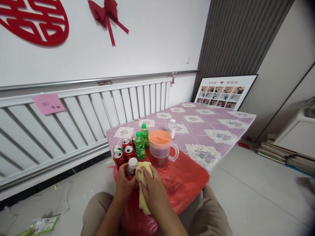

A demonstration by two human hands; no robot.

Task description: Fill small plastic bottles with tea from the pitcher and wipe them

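Note:
My left hand (124, 184) is closed around a clear bottle with a white cap (133, 163), upright over the red plastic sheet (182, 183). In my right hand (154, 190) a folded yellow cloth (143, 200) is gripped and pressed against the bottle's side. Most of the bottle's body is hidden by my fingers and the cloth. Just beyond stands a clear pitcher with an orange lid (159, 149), partly filled with dark liquid. Two green-capped bottles, a nearer one (140, 147) and a farther one (145, 135), stand to the pitcher's left.
Several opened drink cans (129, 153) cluster at the left table edge. Behind the pitcher is a white-capped clear bottle (172, 129). A purple floral cloth (194, 118) covers the table, beside a white radiator (88, 121). A framed photo board (225, 91) leans at the far end.

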